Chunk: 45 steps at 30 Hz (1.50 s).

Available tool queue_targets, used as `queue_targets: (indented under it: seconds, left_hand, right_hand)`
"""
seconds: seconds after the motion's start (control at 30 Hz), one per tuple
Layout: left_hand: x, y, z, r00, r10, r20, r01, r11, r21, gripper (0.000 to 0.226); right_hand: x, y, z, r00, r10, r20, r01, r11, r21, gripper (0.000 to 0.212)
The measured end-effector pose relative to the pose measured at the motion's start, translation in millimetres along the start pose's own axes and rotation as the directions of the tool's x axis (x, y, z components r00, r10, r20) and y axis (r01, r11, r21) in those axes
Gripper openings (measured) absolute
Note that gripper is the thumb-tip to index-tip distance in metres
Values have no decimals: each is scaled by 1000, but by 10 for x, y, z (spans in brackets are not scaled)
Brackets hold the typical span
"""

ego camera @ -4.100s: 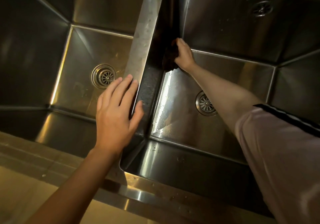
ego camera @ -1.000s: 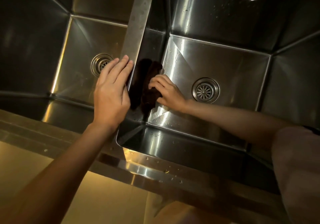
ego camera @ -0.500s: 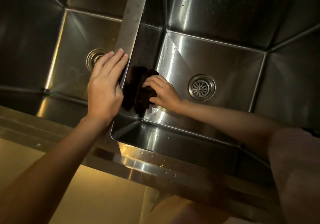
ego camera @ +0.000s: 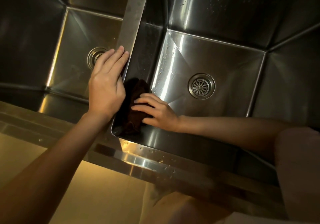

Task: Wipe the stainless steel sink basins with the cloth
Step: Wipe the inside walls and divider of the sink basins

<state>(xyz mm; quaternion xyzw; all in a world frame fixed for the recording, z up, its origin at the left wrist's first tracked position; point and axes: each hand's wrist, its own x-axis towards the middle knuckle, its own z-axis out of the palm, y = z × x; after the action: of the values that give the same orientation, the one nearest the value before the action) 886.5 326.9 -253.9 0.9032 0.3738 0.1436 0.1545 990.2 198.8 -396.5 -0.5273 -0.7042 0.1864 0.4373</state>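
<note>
Your left hand (ego camera: pixel 106 87) lies flat, fingers straight and together, on the divider (ego camera: pixel 133 14) between the two basins. Your right hand (ego camera: pixel 156 113), fingers spread, presses the dark cloth (ego camera: pixel 134 113) against the divider-side wall of the right basin (ego camera: pixel 225 64), at its near corner. The drain (ego camera: pixel 201 86) sits well right of the cloth. Water droplets dot the counter (ego camera: pixel 147 161) edge.

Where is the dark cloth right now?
The cloth is in the right basin, pressed into its near-left corner by the right hand, just below the divider.
</note>
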Motion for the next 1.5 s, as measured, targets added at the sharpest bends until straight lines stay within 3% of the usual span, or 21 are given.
queue_targets:
  seconds: [0.2,0.3,0.43,0.53,0.63,0.7,0.77,0.83,0.93,1.03,1.33,1.5]
  left_hand:
    - [7,-2,3,1000,0,0,0,1000,6,52]
    - [9,1,7,1000,1,-11,-1,1000,7,51]
    - [12,-9,19,1000,1,-16,-1,1000,1,50]
    - [8,-12,22,1000,0,-16,0,1000,-3,50]
    - [9,-3,23,1000,-3,-19,2,1000,-13,50]
    - [16,-3,20,1000,-4,-26,4,1000,-13,51]
    - [16,0,14,999,-5,-33,5,1000,-10,51]
    - [8,6,13,999,-3,-35,3,1000,-7,51]
    - [19,11,21,999,3,-34,-3,1000,-6,52]
    - [25,7,23,999,-5,-32,5,1000,-14,53]
    - [23,7,7,1000,-16,-21,16,1000,-13,54]
    - [21,17,-1,1000,-12,-18,12,1000,-6,55]
  right_hand:
    - [-165,356,206,985,-4,174,19,996,-85,43]
    - [-229,536,264,966,38,256,13,981,-194,35]
    - [-242,765,239,888,79,454,34,972,-234,57]
    - [-321,860,195,907,58,417,20,983,-180,56]
    - [-357,881,214,930,267,254,-222,956,-192,76]
    - [-316,877,231,836,460,299,-421,888,-187,100]
    - [-268,868,303,719,549,426,-538,828,-160,115]
    - [-236,867,409,659,583,476,-583,795,-167,117]
    - [-223,845,522,649,639,413,-617,760,-204,100]
    - [-281,806,554,649,638,415,-633,755,-170,85]
    - [2,615,156,540,412,734,-526,846,-87,80]
    - [350,145,-309,582,267,768,-438,899,20,76]
